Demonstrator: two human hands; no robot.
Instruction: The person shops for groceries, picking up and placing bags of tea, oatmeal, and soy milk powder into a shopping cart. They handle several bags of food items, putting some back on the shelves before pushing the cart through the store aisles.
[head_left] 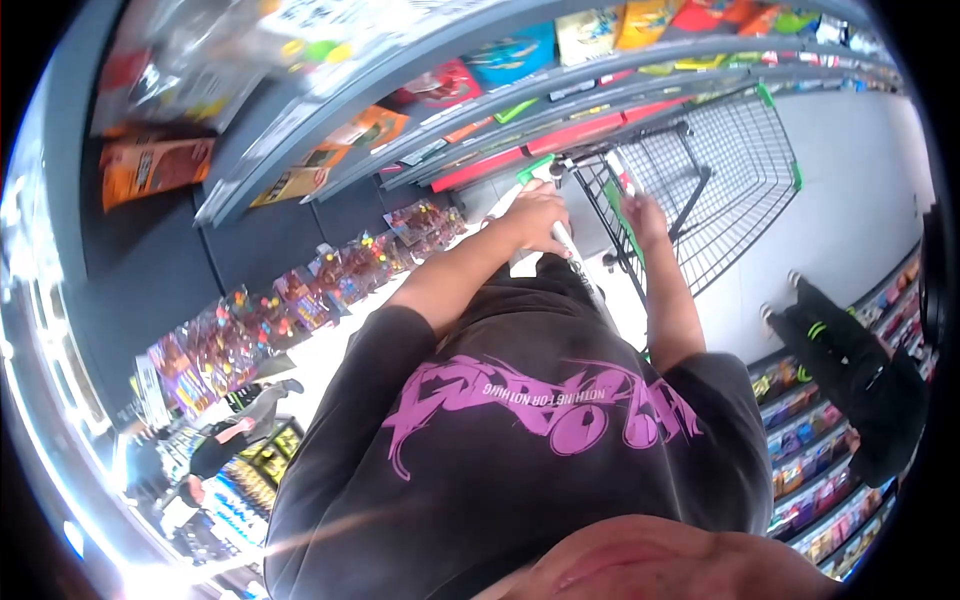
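Observation:
My left hand [537,215] is closed around the white handle bar [584,268] of a shopping cart, near its green end. My right hand [645,217] is raised over the near end of the wire cart basket [745,190]. Its fingers are closed on a slim white item with red on it [620,172]; blur hides what kind it is. The visible part of the basket shows bare wire mesh with green corner pieces.
Shelves with colourful snack bags [510,55] run along the left and top. An orange packet [158,170] and hanging bags of sweets [245,330] are at left. On the right, a person in dark clothes [865,385] stands by another shelf [810,450]. More people appear at lower left.

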